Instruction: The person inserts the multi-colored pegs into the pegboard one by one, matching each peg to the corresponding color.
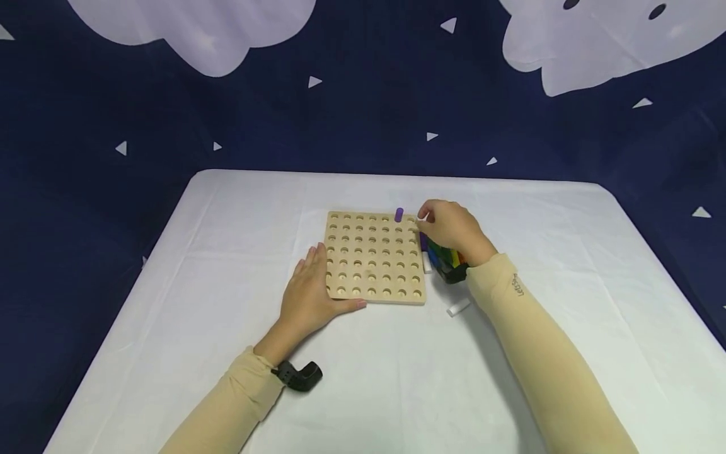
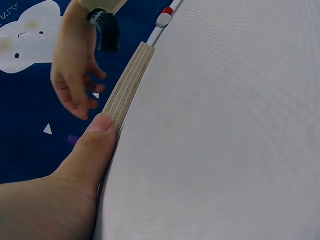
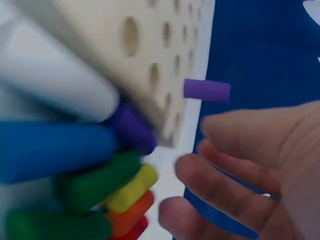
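A square wooden board (image 1: 379,257) with rows of round holes lies on the table. One purple peg (image 1: 399,215) stands upright in its back row, near the right corner. My left hand (image 1: 306,299) rests at the board's near-left corner, fingers along the left side and thumb along the front edge. In the left wrist view the straight thumb (image 2: 90,155) touches the board's side. My right hand (image 1: 454,226) hovers by the back right corner, fingers loosely bent. The right wrist view shows a gap between thumb and fingers with nothing in it, close to the purple peg (image 3: 206,90).
Beside the board's right edge lie loose pegs: blue (image 3: 57,150), green (image 3: 97,182), yellow (image 3: 132,194), orange (image 3: 131,214), dark purple (image 3: 131,127) and white (image 3: 55,65). Another white peg (image 1: 458,308) lies nearer me. Behind the table hangs a dark blue cloth (image 1: 374,107).
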A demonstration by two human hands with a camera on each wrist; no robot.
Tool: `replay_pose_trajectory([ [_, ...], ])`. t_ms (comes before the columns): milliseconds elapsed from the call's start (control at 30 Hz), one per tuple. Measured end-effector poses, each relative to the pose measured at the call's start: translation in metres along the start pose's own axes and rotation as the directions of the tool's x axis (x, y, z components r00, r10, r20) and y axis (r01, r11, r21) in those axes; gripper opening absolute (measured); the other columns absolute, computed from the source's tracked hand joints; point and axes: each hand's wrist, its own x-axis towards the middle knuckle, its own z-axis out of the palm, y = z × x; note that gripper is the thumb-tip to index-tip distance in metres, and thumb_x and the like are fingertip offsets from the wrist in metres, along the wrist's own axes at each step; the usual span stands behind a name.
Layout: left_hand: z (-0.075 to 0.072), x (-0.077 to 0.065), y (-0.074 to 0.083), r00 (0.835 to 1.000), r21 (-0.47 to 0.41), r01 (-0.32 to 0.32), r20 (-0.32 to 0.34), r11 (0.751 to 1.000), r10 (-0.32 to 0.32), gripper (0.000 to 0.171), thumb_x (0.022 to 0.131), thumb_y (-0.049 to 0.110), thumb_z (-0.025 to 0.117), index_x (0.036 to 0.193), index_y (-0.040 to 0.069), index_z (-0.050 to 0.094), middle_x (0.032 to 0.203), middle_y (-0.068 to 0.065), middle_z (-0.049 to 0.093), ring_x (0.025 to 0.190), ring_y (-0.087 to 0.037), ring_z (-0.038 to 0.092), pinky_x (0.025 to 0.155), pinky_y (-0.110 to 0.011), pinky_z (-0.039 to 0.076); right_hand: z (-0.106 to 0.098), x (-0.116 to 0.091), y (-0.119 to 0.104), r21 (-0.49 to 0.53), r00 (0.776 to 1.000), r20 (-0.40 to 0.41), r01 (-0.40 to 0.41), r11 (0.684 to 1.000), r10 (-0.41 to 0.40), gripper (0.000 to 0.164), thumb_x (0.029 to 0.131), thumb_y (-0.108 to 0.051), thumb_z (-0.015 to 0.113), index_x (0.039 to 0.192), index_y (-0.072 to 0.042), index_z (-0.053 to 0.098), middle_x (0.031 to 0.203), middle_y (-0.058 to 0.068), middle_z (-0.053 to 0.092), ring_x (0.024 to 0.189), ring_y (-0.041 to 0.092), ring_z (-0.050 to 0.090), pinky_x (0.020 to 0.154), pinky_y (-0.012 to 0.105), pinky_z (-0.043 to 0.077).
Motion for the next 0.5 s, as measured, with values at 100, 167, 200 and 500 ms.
replay_pose_trajectory([
  [100,-0.0010,-0.0007,-0.0003,1.000,0.001,0.007,0.001,1.000,-0.007,0.142,0.062,0.078,0.076,0.158,0.000,0.007,0.166,-0.017,0.010,0.156,-0.029,0.008,0.128,-0.042,0.007,0.0026,-0.0048,0.0041,-0.040,0.997,0.075,-0.003,0.999,0.006,0.024,0.097,-0.029,0.060,0.112,-0.012,0.067,0.104,0.010,0.067,0.085,0.026,0.059,0.073,0.039,0.049],
  [167,-0.0011,-0.0010,-0.0007,1.000,0.002,0.009,0.001,1.000,-0.009,0.142,0.062,0.078,0.076,0.158,-0.001,0.007,0.166,-0.017,0.010,0.156,-0.028,0.008,0.129,-0.042,0.007,0.0041,-0.0069,0.0051,-0.057,0.995,0.099,-0.003,0.998,0.009,0.024,0.096,-0.029,0.061,0.111,-0.012,0.068,0.104,0.009,0.068,0.083,0.026,0.059,0.070,0.038,0.048],
  [200,-0.0010,-0.0011,-0.0008,1.000,0.001,0.009,0.000,1.000,-0.009,0.142,0.062,0.077,0.076,0.158,-0.001,0.007,0.166,-0.017,0.010,0.156,-0.028,0.008,0.129,-0.042,0.007,0.0043,-0.0078,0.0051,-0.067,0.994,0.105,-0.005,0.998,0.012,0.024,0.096,-0.030,0.062,0.111,-0.012,0.068,0.104,0.009,0.068,0.082,0.026,0.059,0.069,0.037,0.048],
  [500,0.0001,-0.0006,-0.0002,1.000,0.002,0.001,-0.001,1.000,-0.001,0.142,0.062,0.078,0.076,0.158,-0.001,0.008,0.165,-0.018,0.011,0.156,-0.029,0.008,0.128,-0.042,0.007,0.0019,-0.0094,0.0057,-0.091,0.988,0.143,-0.046,0.995,0.059,0.032,0.091,-0.031,0.068,0.116,-0.011,0.069,0.113,0.011,0.069,0.090,0.028,0.059,0.075,0.041,0.049],
])
